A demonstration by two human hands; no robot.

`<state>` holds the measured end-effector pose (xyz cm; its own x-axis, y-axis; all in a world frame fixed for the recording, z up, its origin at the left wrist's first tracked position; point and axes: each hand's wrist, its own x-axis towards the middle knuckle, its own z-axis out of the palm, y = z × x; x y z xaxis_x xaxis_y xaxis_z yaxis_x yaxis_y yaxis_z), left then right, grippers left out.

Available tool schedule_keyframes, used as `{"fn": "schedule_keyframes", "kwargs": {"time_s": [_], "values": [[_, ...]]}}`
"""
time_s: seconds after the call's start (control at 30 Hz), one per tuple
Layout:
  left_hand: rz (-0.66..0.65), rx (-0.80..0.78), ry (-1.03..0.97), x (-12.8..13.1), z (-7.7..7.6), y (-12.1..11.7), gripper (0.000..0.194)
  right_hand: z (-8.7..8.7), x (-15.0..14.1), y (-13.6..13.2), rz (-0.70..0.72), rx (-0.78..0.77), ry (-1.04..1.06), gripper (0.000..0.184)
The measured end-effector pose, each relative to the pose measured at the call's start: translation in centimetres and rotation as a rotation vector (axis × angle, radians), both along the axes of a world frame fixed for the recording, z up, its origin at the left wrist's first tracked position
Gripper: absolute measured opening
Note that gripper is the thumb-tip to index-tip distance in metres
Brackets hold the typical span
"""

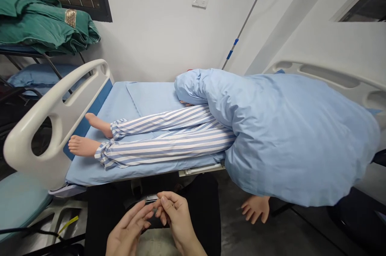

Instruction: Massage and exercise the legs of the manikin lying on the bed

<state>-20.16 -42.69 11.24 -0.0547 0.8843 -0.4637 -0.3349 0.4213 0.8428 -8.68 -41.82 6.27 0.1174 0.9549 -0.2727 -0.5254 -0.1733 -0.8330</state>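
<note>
Small shiny item [151, 198], ID unclear, by tips of L hand [129, 228] & R hand [177, 215], beside bed [150, 91]; L: fingers extended, unclosed; R: fingers bent, grip can't tell; striped trousers [169, 145] partly under blue quilt [289, 135]

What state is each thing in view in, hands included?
Left hand: open, fingers loosely curved.
Right hand: fingers drawn together; whether gripping, unclear.
Quilt: bunched, overhanging the bed's near side.
Striped trousers: legs stretched out, partly covered.
Bare feet: uncovered.
Dangling hand: below quilt, fingers spread.
Hooked pole: hooks bare.
Green cloth: heaped.
</note>
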Motion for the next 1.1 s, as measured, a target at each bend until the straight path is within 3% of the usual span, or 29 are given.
{"fn": "schedule_keyframes", "kwargs": {"time_s": [0.1, 0.2, 0.5, 0.83, 1.1], "values": [[0.015, -0.130, -0.212, 0.0, 0.3, 2.1, 0.045, 0.5, 0.5, 0.9, 0.014, 0.021, 0.116, 0.029], [0.032, -0.160, -0.262, 0.6, 1.2, 3.2, 0.046, 1.5, 0.9, 1.6, 0.016, 0.079, 0.147, 0.027], [0.042, -0.224, -0.279, 1.1, 2.5, 2.9, 0.046, 4.7, 1.5, 1.8, 0.056, 0.134, 0.116, 0.022], [-0.039, -0.045, -0.211, 0.2, 3.3, 0.6, 0.052, 6.3, 1.1, 0.3, 0.091, 0.159, 0.103, 0.018], [-0.038, 0.134, -0.081, 0.9, 4.8, -2.4, 0.038, 7.7, 0.9, -2.0, 0.044, 0.184, -0.166, 0.021]]}}
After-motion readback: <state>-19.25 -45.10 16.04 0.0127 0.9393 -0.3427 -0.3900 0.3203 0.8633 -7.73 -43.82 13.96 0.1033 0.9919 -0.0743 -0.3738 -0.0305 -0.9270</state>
